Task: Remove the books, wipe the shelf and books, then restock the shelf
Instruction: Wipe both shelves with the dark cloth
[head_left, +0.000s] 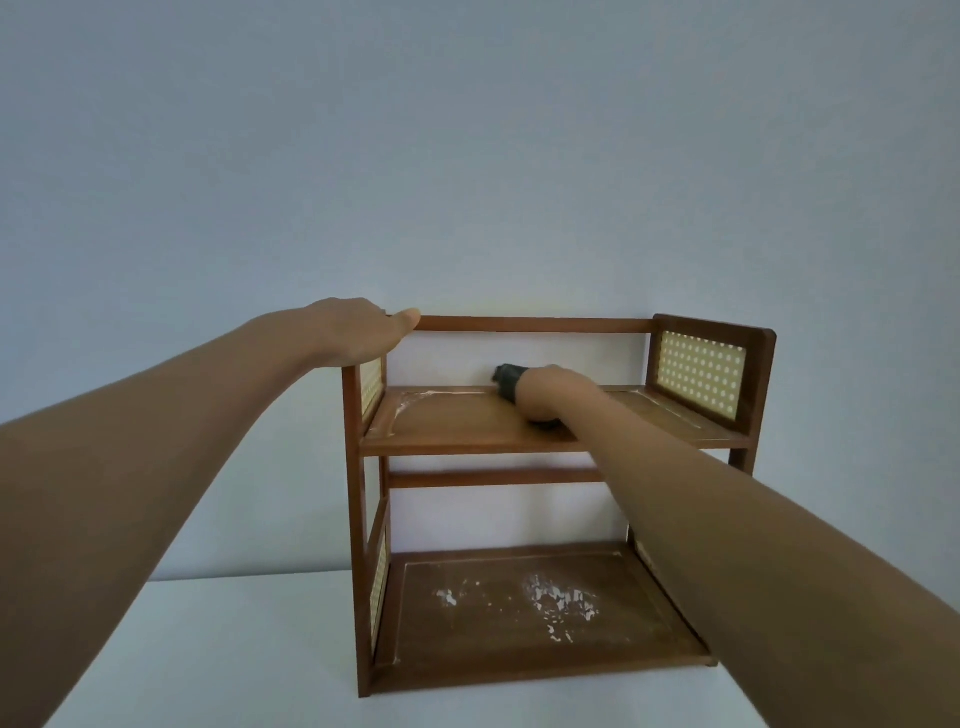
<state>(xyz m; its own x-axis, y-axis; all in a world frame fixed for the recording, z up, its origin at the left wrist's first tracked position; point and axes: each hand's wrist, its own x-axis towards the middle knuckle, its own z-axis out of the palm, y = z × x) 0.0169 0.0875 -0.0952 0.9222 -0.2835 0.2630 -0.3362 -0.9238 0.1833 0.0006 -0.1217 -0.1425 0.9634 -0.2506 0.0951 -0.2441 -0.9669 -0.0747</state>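
The white table (208, 649) carries the wooden shelf (545, 670), which stands against the wall and holds no books; none are in view, so where they lie cannot be told. By that, the step in hand looks like the wiping of the shelf, with the book wiping and restocking not yet done.

The left hand (353, 332) rests over the top left corner post, thumb laid along the rear rail; its other fingers are hidden behind the hand, so their spread cannot be told. It seems to steady the frame.

The right hand (540, 395) presses a dark cloth (508, 382) on the upper board, fingers curled over it, the cloth bunched ahead of the knuckles at the back edge.

White dust (400, 410) lies left of those fingers, and larger patches (561, 603) spot the lower board beneath them. The next move probably calls for a leftward sweep, then the lower board.
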